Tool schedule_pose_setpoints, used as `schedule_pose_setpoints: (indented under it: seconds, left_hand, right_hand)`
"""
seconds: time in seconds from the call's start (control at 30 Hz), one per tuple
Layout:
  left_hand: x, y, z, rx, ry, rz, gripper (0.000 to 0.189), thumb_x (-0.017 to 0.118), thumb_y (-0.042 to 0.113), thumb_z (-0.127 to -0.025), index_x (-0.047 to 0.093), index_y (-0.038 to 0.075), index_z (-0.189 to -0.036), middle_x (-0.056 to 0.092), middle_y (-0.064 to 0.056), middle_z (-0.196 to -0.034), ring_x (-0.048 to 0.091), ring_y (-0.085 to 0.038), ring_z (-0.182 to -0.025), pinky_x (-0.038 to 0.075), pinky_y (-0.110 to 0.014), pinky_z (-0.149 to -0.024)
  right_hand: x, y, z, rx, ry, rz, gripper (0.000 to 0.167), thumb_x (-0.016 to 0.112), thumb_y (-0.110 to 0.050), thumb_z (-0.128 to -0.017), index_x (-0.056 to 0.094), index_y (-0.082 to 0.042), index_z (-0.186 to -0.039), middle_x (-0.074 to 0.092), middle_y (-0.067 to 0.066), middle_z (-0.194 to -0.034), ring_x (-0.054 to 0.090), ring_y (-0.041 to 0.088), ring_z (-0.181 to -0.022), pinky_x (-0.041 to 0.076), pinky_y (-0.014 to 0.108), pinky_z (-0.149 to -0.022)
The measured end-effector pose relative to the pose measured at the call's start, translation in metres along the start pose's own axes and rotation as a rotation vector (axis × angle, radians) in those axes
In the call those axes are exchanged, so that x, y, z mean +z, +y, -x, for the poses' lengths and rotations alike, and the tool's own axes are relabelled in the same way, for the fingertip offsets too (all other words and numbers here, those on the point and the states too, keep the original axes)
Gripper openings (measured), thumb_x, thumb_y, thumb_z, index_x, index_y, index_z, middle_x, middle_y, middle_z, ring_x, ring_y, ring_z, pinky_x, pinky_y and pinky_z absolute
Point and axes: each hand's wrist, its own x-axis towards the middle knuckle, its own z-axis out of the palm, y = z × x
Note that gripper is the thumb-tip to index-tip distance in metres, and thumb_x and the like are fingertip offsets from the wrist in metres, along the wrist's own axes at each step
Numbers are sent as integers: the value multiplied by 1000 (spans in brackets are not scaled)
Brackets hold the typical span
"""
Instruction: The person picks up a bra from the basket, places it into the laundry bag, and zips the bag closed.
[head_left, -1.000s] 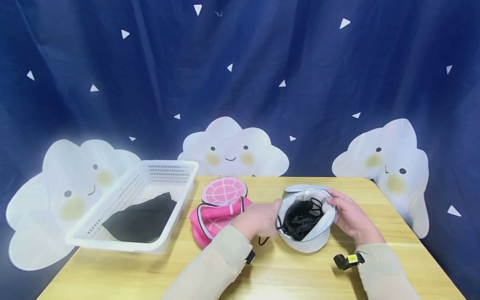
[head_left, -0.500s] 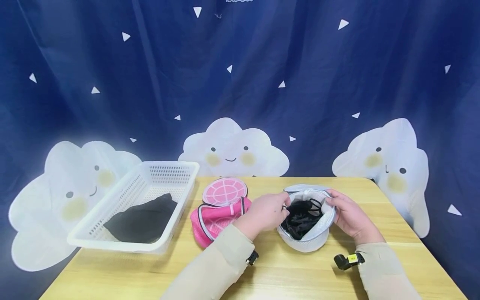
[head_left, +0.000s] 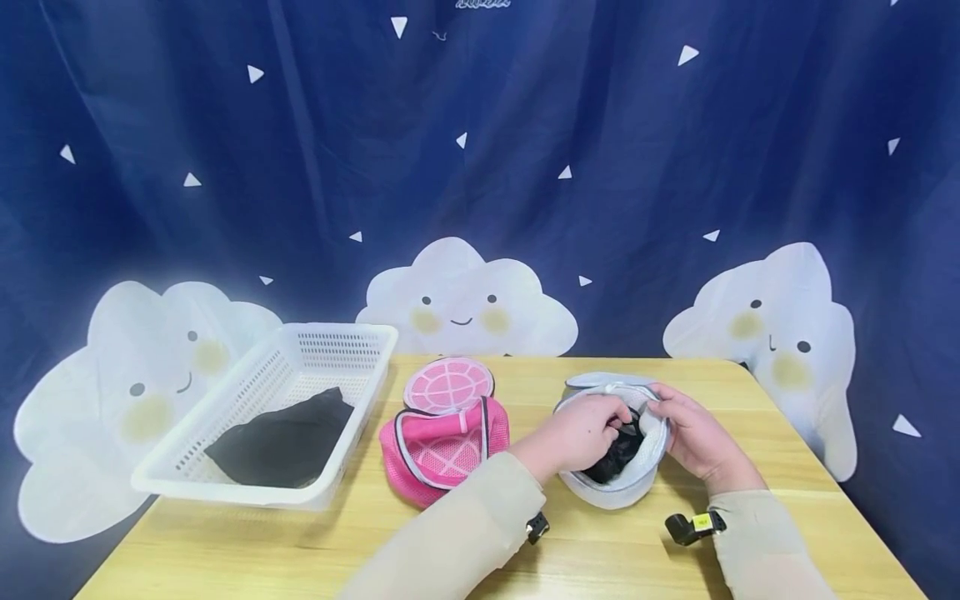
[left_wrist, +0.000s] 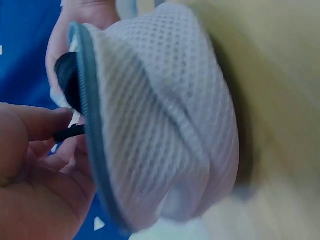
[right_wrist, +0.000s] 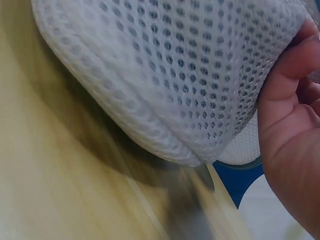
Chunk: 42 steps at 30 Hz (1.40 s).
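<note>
A white mesh laundry bag (head_left: 611, 495) with a grey zip edge stands on the table, its round top unzipped. Black fabric with thin straps (head_left: 619, 460) lies inside. My left hand (head_left: 587, 433) reaches over the opening; in the left wrist view its thumb and fingers pinch a thin black strap (left_wrist: 70, 133) at the zip edge. On the other side, my right hand (head_left: 699, 440) grips the bag's rim between thumb and fingers. The right wrist view shows the mesh wall (right_wrist: 175, 75) beside that hand. The bag's flipped-back lid (head_left: 609, 380) lies behind it.
Close left of my left forearm is an open pink mesh laundry bag (head_left: 405, 467), its round lid (head_left: 448, 385) folded back. Farther left stands a white plastic basket (head_left: 225, 493) holding a dark cloth (head_left: 285, 442). A blue curtain (head_left: 480, 167) hangs behind the table.
My left hand has moved right, from the bag's left rim to over its opening, and now pinches a strap there. My right hand keeps its place at the rim.
</note>
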Motion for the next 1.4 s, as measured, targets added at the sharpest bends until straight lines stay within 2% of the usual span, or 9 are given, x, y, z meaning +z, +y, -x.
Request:
schedule_pose_setpoints:
  seconds: [0.2, 0.37, 0.53, 0.7, 0.97, 1.1, 1.17, 1.3, 1.4]
  left_hand:
    - [21, 6, -16, -43, -110, -56, 18, 62, 17, -99, 64, 19, -117, 64, 11, -110, 57, 1, -106, 41, -14, -94]
    - [38, 10, -23, -81, -171, -190, 13, 59, 25, -98, 64, 20, -109, 67, 8, -110, 61, -6, -107, 46, -21, -92]
    - [49, 14, -29, -109, -214, -312, 33, 54, 32, -100, 65, 24, -130, 60, 12, -135, 48, -5, -131, 45, -25, -100]
    - [52, 12, -33, -121, -231, -353, 41, 50, 34, -102, 59, 26, -142, 53, 14, -143, 41, -2, -135, 46, -27, -100]
    - [54, 17, -24, -54, -86, -472, 19, 54, 30, -102, 67, 25, -115, 68, 10, -113, 63, -7, -108, 49, -24, -91]
    - [47, 17, -17, -48, -5, -426, 24, 58, 31, -101, 62, 22, -122, 59, 3, -115, 62, -11, -99, 52, -26, -84]
    - [44, 13, -13, -37, 47, -384, 23, 61, 30, -99, 61, 20, -120, 54, 1, -113, 61, -11, -93, 53, -26, -79]
    - [41, 4, -5, 57, 150, -337, 12, 62, 23, -98, 66, 21, -109, 61, 6, -107, 63, -8, -94, 51, -21, -83]
    - [40, -2, -2, 151, 228, -334, 17, 62, 14, -96, 71, 23, -107, 69, 13, -103, 65, -4, -100, 47, -16, -90]
  right_hand:
    - [0, 2, -1, 13, -38, 2, 39, 26, 2, -107, 59, -8, -126, 68, 5, -112, 68, 15, -97, 56, 29, -85]
    - [2, -2, -1, -23, -53, 7, 42, 25, 7, -105, 61, -6, -123, 68, 5, -113, 67, 13, -97, 56, 27, -83]
    - [3, -10, 0, -105, -33, -38, 45, 20, 12, -101, 60, -3, -117, 67, 7, -110, 66, 14, -94, 56, 25, -79]
    - [-2, -14, 2, -156, 5, -98, 48, 14, 12, -100, 58, -1, -115, 67, 9, -107, 67, 16, -91, 57, 26, -75]
    - [-5, -8, 3, -115, 3, -114, 47, 15, 10, -103, 58, -1, -119, 66, 9, -113, 65, 16, -99, 56, 27, -83]
    - [-4, -9, 4, -107, 11, -95, 45, 18, 9, -104, 59, -1, -121, 67, 9, -114, 66, 16, -99, 56, 27, -83]
    - [-3, -8, 3, -105, 24, -83, 44, 19, 8, -104, 59, -2, -120, 67, 8, -113, 66, 16, -98, 56, 27, -82]
    - [-2, -6, 3, -89, 27, -79, 46, 18, 8, -104, 59, -3, -120, 67, 8, -114, 66, 15, -100, 55, 27, -85]
    - [-2, -6, 2, -81, 21, -76, 47, 17, 9, -104, 60, -4, -120, 67, 7, -114, 65, 15, -101, 55, 26, -85]
